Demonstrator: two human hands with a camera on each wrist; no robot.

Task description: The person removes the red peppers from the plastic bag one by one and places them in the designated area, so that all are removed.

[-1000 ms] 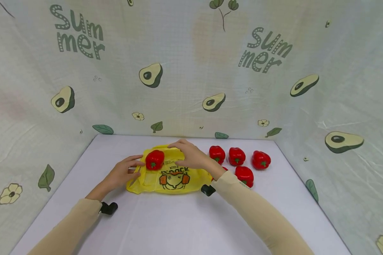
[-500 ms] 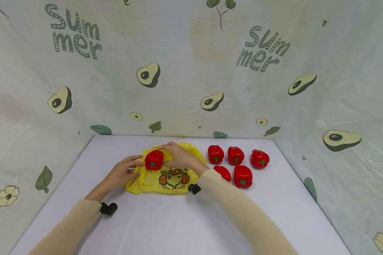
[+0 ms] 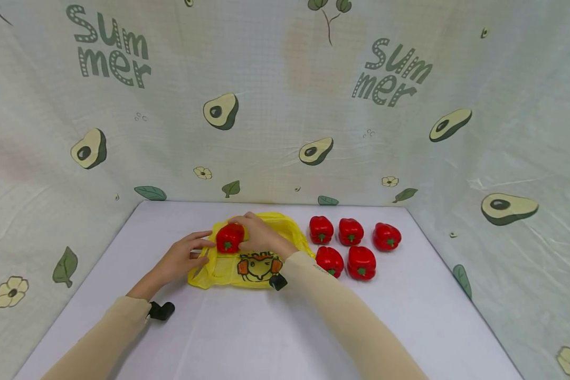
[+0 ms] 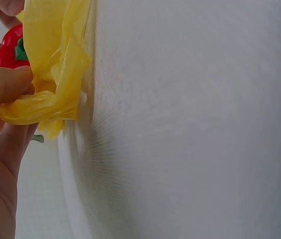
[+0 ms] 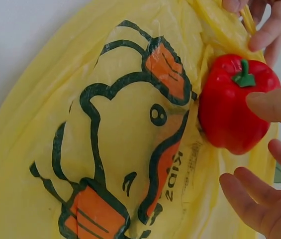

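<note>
A yellow plastic bag [image 3: 224, 270] with a cartoon face printed on it lies on the table. One red bell pepper [image 3: 229, 238] with a green stem sits at the bag's left end, stem toward me. My left hand [image 3: 181, 258] pinches the bag's left edge between thumb and fingers; the pinched yellow film [image 4: 48, 107] shows bunched in the left wrist view. Around the pepper's right side, my right hand [image 3: 260, 235] is spread. In the right wrist view its thumb overlaps the pepper [image 5: 232, 117], while the other fingers [image 5: 242, 199] are spread below it.
Several more red bell peppers stand to the right of the bag, including a back one [image 3: 321, 230], a front one [image 3: 361, 263] and a far right one [image 3: 387, 237]. Behind the white table [image 3: 209, 338] hangs a printed cloth backdrop [image 3: 266, 121].
My right hand has moved left across the bag to the pepper. The front peppers, partly hidden by the sleeve before, show more fully. My left hand stays at the bag's edge.
</note>
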